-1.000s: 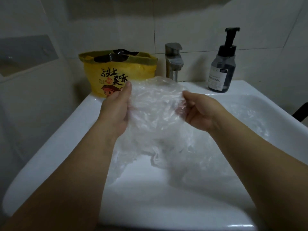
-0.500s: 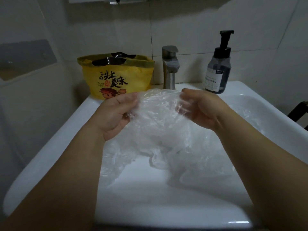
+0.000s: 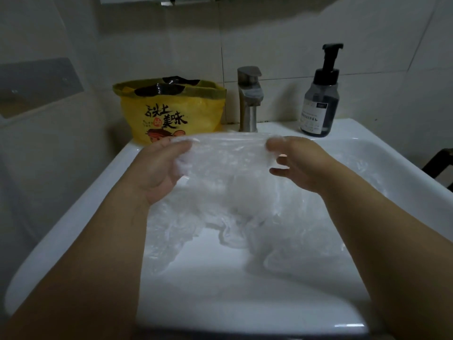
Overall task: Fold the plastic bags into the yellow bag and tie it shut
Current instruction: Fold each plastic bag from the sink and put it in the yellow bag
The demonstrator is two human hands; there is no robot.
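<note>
Clear plastic bag (image 3: 225, 158) is stretched in mid-air over a white sink (image 3: 73, 217), held by a person standing at the near edge. The left hand (image 3: 159, 168) pinches the left end of its top edge between thumb and curled fingers. The right hand (image 3: 301, 163) pinches the right end, its lower fingers loosely spread. The rest of the film hangs down, crumpled, into the basin. More clear film lies there, and I cannot tell whether it is this bag or others.

The step in hand looks like flattening the bag before a fold. To do it well, the top edge should be pulled taut and level and the trapped air pressed out. The two ends can then be brought together so the film packs small.

The yellow bag (image 3: 171, 111) stands open on the far left corner of the sink ledge, well apart from the hands, with black plastic (image 3: 161, 88) already showing at its mouth. A steel tap (image 3: 248, 99) stands just right of it, and a dark pump bottle (image 3: 318, 104) farther right. The wall (image 3: 282, 40) behind is pale tile. A grey panel (image 3: 36, 84) is fixed to the left wall, and a dark frame (image 3: 438, 165) shows at the right edge. The room is dim.
</note>
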